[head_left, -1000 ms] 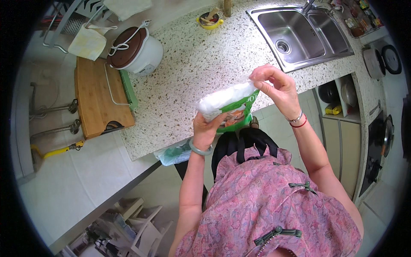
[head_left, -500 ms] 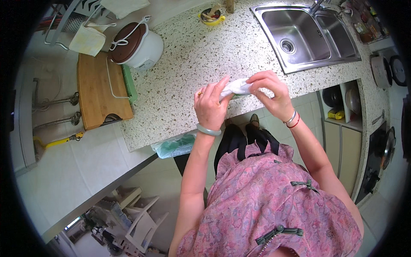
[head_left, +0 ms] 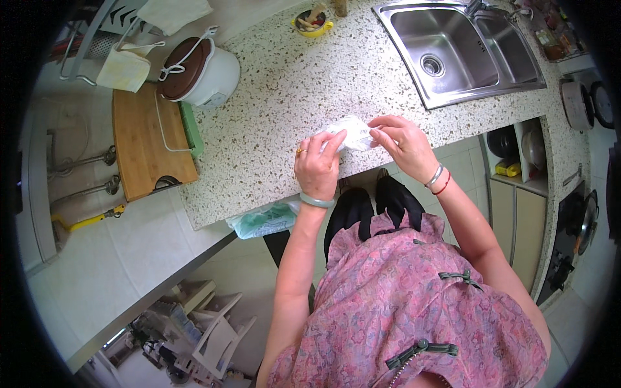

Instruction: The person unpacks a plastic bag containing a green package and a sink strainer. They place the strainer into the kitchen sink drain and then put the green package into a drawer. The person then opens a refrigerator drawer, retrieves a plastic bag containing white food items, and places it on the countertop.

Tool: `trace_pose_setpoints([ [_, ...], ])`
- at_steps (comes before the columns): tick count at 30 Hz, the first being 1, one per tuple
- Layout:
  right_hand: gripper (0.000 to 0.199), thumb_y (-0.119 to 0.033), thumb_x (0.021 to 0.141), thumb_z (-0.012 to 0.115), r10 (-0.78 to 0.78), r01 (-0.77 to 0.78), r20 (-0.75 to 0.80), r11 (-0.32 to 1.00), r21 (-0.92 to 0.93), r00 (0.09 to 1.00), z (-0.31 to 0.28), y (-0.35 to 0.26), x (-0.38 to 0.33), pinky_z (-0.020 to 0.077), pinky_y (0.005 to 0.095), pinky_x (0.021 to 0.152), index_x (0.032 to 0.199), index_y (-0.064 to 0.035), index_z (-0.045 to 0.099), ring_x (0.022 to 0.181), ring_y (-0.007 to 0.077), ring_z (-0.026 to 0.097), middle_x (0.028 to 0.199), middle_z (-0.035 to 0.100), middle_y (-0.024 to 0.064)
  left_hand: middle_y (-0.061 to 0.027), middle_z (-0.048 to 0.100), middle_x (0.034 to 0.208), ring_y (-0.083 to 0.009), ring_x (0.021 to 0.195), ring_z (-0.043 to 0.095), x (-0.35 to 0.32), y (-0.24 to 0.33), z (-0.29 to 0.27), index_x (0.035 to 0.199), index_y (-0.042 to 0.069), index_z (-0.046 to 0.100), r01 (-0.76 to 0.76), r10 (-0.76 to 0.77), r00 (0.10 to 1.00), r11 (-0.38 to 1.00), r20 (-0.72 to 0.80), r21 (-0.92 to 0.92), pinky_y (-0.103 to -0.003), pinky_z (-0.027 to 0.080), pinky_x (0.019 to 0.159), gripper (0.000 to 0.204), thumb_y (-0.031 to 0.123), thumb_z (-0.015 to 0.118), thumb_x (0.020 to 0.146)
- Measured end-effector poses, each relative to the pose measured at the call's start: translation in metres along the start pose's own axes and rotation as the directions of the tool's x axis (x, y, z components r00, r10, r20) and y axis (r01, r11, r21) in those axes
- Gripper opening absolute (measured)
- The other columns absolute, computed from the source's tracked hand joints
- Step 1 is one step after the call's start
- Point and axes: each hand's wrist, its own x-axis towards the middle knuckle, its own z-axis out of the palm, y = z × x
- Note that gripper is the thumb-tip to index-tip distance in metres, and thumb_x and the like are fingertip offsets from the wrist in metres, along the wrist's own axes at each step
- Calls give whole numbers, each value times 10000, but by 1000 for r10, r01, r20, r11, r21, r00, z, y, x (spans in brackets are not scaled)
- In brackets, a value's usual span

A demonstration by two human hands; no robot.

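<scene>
A small crumpled white plastic packet [head_left: 352, 134] is held between my two hands, just above the front edge of the speckled countertop [head_left: 278, 116]. My left hand [head_left: 317, 165], with a ring and a pale bangle, grips its left end between thumb and fingers. The thumb and fingertips of my right hand [head_left: 409, 150] pinch its right end. What lies inside the packet, if anything, cannot be made out.
A double steel sink [head_left: 446, 52] is set in the counter at the back right. To the left stand a white rice cooker [head_left: 217, 77] with a brown lid and a wooden board [head_left: 149, 145]. A yellow cup [head_left: 310, 24] sits at the back; a green bag [head_left: 265, 220] hangs below the front edge.
The packet has turned and shows more of its white face. My right hand has come down slightly, its fingers closer together on the packet's end. The view has shifted a little.
</scene>
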Motion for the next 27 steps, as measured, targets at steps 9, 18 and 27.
trace_pose_setpoints([
  [9,115,-194,849,624,-7,-3,-44,976,-218,999,3,-1,3,464,364,777,808,-122,704,892,228,606,985,659,10,7,610,915,-205,828,586,3,9,4,1035,211,701,46,-46,999,999,-13,-13,-332,493,725,459,-32,692,646],
  [18,98,-155,780,658,-118,90,-45,910,-406,992,9,-2,5,431,335,762,866,-179,699,887,189,596,975,649,-24,5,609,943,-206,848,588,2,7,5,1064,216,689,4,-5,1000,1000,-15,-18,-334,495,743,467,-19,689,661],
  [27,54,-179,754,683,-162,102,-89,878,-468,983,11,-11,11,424,337,779,786,-149,653,841,163,584,884,623,-43,20,597,971,-201,865,574,0,8,2,1104,221,661,24,-24,1000,999,19,-23,-332,493,753,478,22,707,671],
])
